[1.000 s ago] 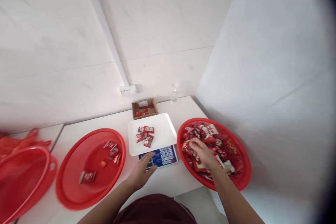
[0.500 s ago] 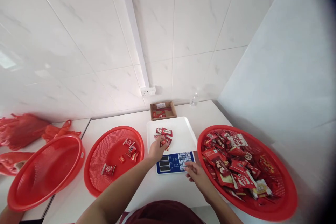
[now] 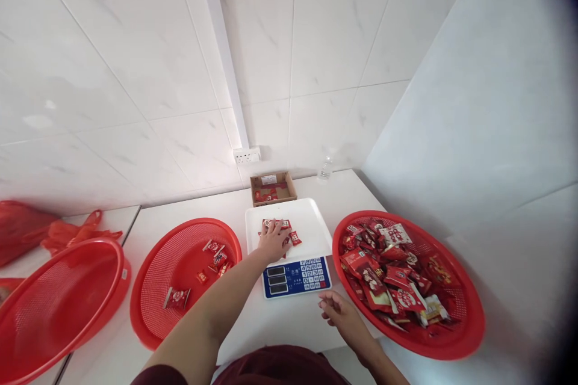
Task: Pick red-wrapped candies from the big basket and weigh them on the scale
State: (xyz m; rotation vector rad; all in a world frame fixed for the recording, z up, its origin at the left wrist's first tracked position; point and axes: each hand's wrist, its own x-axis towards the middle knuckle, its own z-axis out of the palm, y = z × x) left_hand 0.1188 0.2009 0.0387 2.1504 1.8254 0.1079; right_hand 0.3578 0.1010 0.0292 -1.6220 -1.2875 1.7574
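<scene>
My left hand (image 3: 273, 243) lies over several small red wrapped candies (image 3: 295, 238) on the white tray (image 3: 316, 234) of a digital scale. Its fingers are stretched out and spread on top of the wrappers, which it partly covers. The scale's blue panel (image 3: 295, 277), with displays and number keys, faces me below the tray. Just off the panel's lower right corner hovers my right hand (image 3: 339, 314), fingers loosely bent and apart, with nothing visible in them. To its right, a red basket (image 3: 469, 337) holds a heap of mixed red snack packets (image 3: 400, 277).
Left of the scale, a red basket (image 3: 151, 271) contains a few wrapped candies (image 3: 176, 298). Another red basket (image 3: 67, 307) stands tilted farther left, near red plastic bags (image 3: 72, 231). Behind the tray are a cardboard box (image 3: 273, 198) and a clear bottle (image 3: 325, 168) by the wall.
My left hand has gone from bent fingers among the candies to lying flat and spread over them, and the candies have shifted. The right hand stays beside the scale. The view has turned slightly.
</scene>
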